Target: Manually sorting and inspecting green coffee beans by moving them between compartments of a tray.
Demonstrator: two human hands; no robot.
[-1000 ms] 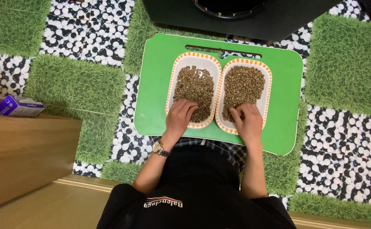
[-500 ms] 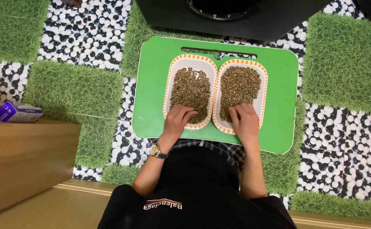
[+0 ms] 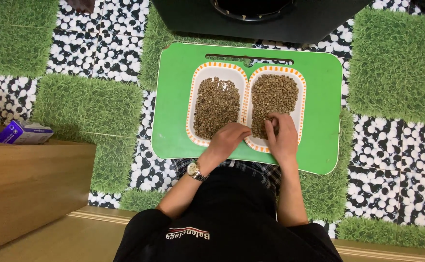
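Two oval dishes, left dish (image 3: 199, 82) and right dish (image 3: 299, 97), sit side by side on a green tray (image 3: 173, 97), both heaped with beans. Left hand (image 3: 228, 140), loosely curled, crosses their near rims; right hand (image 3: 283, 133) pinches beans. Most beans look unsorted.

We see a floor (image 3: 120, 53) covered with black-and-white pebble-pattern tiles and squares of artificial grass (image 3: 88, 99); on it lies a green tray (image 3: 173, 97) with rounded corners and a slot handle at its far edge; two white oval dishes (image 3: 197, 104) with orange rims, filled with brownish beans (image 3: 217, 104), stand side by side on the tray, touching; a dark object (image 3: 271, 22) stands just beyond the tray; a wooden surface (image 3: 33, 179) at left carries a small purple box (image 3: 23, 133).
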